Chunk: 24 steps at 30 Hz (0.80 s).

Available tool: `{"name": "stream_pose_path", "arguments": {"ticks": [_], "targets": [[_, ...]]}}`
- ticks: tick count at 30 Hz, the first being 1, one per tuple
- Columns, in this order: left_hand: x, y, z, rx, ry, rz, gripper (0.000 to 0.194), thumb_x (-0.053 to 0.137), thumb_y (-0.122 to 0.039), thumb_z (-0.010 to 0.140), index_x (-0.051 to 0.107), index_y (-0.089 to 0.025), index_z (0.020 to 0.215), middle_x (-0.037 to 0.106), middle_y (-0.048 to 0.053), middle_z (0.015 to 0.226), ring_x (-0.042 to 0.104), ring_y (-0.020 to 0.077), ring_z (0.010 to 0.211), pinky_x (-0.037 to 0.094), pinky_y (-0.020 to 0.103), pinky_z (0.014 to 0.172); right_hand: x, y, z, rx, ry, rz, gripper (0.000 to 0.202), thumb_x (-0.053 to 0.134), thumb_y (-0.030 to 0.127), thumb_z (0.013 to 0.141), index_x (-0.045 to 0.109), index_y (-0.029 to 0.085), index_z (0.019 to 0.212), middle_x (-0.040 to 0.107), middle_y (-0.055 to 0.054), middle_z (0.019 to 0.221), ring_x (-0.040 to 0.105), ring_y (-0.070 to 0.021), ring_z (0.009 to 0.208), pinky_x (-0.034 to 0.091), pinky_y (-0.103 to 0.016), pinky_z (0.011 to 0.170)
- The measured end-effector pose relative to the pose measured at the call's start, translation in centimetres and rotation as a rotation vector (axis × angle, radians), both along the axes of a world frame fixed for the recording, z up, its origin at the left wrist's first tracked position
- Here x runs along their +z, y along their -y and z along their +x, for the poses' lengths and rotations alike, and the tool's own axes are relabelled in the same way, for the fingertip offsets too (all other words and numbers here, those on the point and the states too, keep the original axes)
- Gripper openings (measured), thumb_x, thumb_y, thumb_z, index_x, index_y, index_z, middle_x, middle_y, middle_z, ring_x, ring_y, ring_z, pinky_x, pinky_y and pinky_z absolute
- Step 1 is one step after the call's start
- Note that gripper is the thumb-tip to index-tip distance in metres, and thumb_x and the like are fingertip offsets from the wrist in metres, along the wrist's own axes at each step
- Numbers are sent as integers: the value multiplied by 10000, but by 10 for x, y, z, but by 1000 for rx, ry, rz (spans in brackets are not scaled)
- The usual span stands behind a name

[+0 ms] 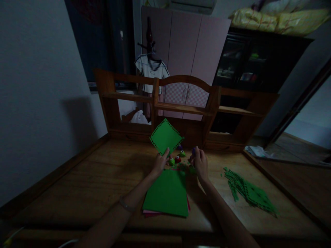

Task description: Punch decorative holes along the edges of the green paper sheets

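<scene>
Head view: over the wooden surface (pixel 103 172), toward its far edge, our left hand (pixel 160 162) pinches square, hole-edged green paper (pixel 166 136), best kept flat; our right hand (pixel 201 160), apart, grips a small purple object (pixel 193 151).

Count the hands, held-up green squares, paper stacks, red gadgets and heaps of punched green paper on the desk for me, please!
Hands: 2, the left hand and the right hand
Held-up green square: 1
Paper stack: 1
Red gadget: 1
Heap of punched green paper: 1
Total: 6
</scene>
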State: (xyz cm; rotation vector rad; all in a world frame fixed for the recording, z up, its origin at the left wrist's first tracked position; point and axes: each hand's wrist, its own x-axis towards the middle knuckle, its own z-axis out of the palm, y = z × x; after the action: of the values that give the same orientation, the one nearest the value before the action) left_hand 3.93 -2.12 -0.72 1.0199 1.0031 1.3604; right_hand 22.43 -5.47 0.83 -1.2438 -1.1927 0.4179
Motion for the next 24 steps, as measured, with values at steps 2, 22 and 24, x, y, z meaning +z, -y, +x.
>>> {"name": "stream_pose_path", "arguments": {"ticks": [2,22,24], "targets": [[-2,-1,0,4,-4,9,454,645,-597,695,622,-146,738,653,40,659,612,142,550,423,204,482,0,-2,0,-10,-33,-15,532,414,675,833,572,179,944,612,-25,667,569,-163,528,429,-257,472],[-3,-2,-1,30,-29,64,443,636,-597,712,640,-157,753,651,34,659,606,140,550,420,201,486,9,7,-8,80,111,54,463,586,494,807,555,199,1162,676,-82,927,657,-216,790,523,-311,636],[-2,-1,0,40,-19,59,419,653,-573,709,648,-160,781,658,31,670,617,144,573,424,199,499,8,7,-7,81,136,76,434,582,451,813,557,205,1169,674,-90,975,653,-228,853,526,-332,683]]}}
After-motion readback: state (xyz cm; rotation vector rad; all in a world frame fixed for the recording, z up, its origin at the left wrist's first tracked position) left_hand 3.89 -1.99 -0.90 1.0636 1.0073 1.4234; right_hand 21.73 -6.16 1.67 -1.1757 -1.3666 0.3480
